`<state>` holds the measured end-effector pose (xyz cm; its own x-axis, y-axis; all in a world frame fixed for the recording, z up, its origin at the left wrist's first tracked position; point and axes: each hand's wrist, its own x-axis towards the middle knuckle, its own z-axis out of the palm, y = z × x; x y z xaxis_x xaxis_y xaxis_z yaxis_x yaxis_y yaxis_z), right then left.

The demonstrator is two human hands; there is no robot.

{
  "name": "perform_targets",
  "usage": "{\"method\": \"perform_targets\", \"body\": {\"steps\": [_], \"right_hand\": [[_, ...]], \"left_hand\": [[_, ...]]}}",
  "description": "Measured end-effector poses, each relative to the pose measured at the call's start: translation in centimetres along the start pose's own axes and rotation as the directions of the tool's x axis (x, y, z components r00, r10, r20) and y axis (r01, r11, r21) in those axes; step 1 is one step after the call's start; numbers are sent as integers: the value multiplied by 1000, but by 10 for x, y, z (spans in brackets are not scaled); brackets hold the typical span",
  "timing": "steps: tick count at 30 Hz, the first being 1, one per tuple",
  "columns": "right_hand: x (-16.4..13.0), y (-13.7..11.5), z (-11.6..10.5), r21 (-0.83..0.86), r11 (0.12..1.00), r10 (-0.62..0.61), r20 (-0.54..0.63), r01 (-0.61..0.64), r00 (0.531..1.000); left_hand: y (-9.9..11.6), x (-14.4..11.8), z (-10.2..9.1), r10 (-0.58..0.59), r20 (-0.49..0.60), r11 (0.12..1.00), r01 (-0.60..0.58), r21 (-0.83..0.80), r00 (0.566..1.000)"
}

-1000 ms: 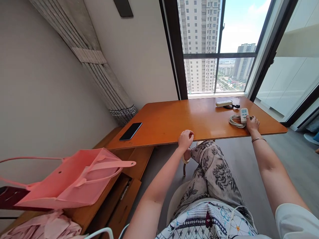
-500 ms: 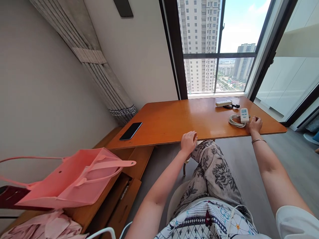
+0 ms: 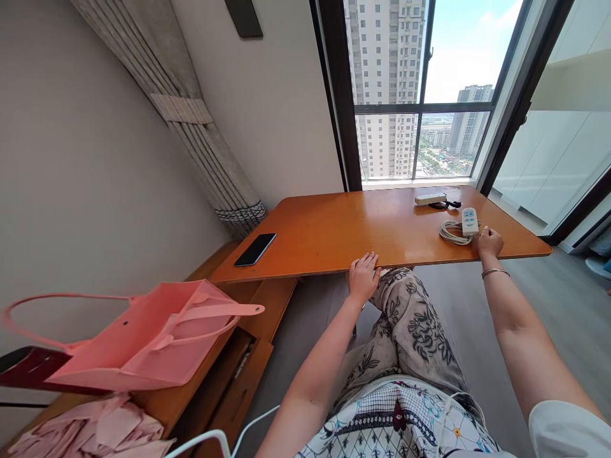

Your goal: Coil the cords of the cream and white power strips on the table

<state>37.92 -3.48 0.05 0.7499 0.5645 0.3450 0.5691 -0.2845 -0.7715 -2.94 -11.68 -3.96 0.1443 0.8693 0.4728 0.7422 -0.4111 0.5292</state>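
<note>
Wooden desk (image 3: 334,229), orange-brown top, set below a tall window (image 3: 420,89).

Left hand (image 3: 363,278): at the near edge of the desk, about midway along it; fingers spread flat over the edge, holding nothing.

Right hand (image 3: 489,242): at the near edge close to the near right corner; fingers curled loosely on the desk top, gripping nothing, just beside a white power strip (image 3: 469,221) and its coiled cable (image 3: 453,233). A thin bangle (image 3: 494,272) sits on the wrist.

White power strip: lies near the right end of the desk, lengthwise toward the window, the coil touching its left side.

Second white power strip (image 3: 430,198) with a black cord (image 3: 446,204): far edge, right part, by the window.

Black phone (image 3: 255,249): near left corner of the desk, lying flat, well apart from both hands.

Pink tote bag (image 3: 143,337): on a lower wooden unit left of the desk, pink fabric (image 3: 90,432) below it.

Grey curtain (image 3: 191,114): tied back against the left wall.
</note>
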Motion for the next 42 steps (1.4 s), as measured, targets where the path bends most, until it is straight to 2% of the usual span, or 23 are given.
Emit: {"method": "perform_targets", "body": {"steps": [7,23,42], "right_hand": [[-3,-3,-3,-27,999,-20,24,21,1000],[-3,1,-2,-29,996,-84,25,85,996],[0,5,4,-54,992,-108,39,110,993]], "left_hand": [[-2,-1,1,16,-15,1000,-15,7,1000],[-12,-2,6,109,-22,960,-99,262,994],[-15,-3,8,128,-22,952,-117,282,991]]}}
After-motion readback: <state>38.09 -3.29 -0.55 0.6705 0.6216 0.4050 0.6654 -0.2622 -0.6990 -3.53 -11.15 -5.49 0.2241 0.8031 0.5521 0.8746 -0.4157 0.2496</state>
